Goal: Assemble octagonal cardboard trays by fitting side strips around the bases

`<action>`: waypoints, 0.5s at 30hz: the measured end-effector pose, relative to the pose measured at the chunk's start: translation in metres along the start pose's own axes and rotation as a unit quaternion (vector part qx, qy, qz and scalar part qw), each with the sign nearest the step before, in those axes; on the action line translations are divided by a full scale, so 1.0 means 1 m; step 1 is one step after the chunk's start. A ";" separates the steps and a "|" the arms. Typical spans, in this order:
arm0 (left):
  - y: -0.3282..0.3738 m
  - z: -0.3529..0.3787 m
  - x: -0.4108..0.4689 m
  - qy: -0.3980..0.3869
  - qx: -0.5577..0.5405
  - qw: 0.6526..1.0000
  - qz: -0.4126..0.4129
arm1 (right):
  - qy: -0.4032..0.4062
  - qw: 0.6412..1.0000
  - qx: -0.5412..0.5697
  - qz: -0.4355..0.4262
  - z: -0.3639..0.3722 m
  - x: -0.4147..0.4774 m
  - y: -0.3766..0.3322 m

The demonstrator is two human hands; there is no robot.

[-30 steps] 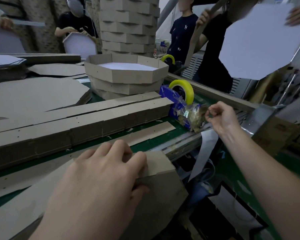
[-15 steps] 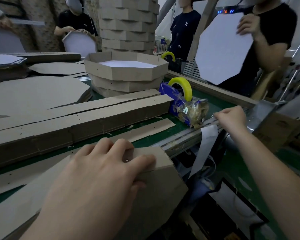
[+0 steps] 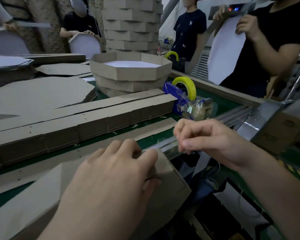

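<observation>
My left hand (image 3: 111,179) grips a brown cardboard tray piece (image 3: 171,187) at the table's near edge, fingers over its folded side strip and thumb on the outer face. My right hand (image 3: 210,141) hovers just right of that corner, fingers curled, pinching a short piece of clear tape (image 3: 179,148) that is faint and blurred. Beyond it stands a blue tape dispenser (image 3: 184,99) with a yellow roll. Long folded side strips (image 3: 93,118) lie stacked across the table. Flat octagonal bases (image 3: 33,92) lie at the left.
Finished octagonal trays (image 3: 130,73) are stacked at the table's middle, with a tall column of trays behind. Several people stand around the green table (image 3: 218,99), two holding white octagonal sheets. A metal bracket and a box sit at the right edge (image 3: 267,122).
My right hand has left the tape dispenser and come back left and nearer, to the corner held by my left hand. My left hand has kept its grip.
</observation>
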State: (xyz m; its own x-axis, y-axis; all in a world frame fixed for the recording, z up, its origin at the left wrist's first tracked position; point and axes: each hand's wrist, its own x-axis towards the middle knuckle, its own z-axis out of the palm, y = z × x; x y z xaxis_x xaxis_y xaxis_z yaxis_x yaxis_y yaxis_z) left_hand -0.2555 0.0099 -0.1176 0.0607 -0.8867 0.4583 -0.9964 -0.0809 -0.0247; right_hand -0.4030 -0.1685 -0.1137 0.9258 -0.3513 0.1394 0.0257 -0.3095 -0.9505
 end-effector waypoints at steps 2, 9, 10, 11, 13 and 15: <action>-0.001 0.000 -0.001 0.000 -0.001 1.000 0.003 | -0.040 0.999 -0.012 0.012 0.005 0.001 -0.006; -0.004 0.001 -0.004 0.012 -0.007 1.000 -0.011 | -0.088 0.994 -0.001 0.065 0.009 0.010 -0.001; -0.004 0.001 -0.004 0.012 -0.009 1.000 -0.014 | -0.090 0.993 0.006 0.072 0.010 0.011 0.001; -0.004 0.001 -0.004 0.014 -0.010 1.000 -0.014 | -0.089 0.993 0.010 0.078 0.010 0.011 0.003; -0.004 0.001 -0.004 0.022 -0.010 1.000 -0.012 | -0.086 0.992 0.021 0.088 0.010 0.012 0.006; -0.003 0.001 -0.005 0.025 -0.012 1.000 -0.014 | -0.085 0.991 0.032 0.097 0.010 0.014 0.009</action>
State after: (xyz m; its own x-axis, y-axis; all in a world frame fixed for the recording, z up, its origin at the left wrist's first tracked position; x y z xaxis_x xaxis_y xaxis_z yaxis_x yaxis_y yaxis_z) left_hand -0.2523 0.0138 -0.1208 0.0860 -0.8600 0.5029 -0.9955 -0.0942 0.0092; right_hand -0.3863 -0.1670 -0.1237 0.9658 -0.2430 -0.0908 -0.1396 -0.1917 -0.9715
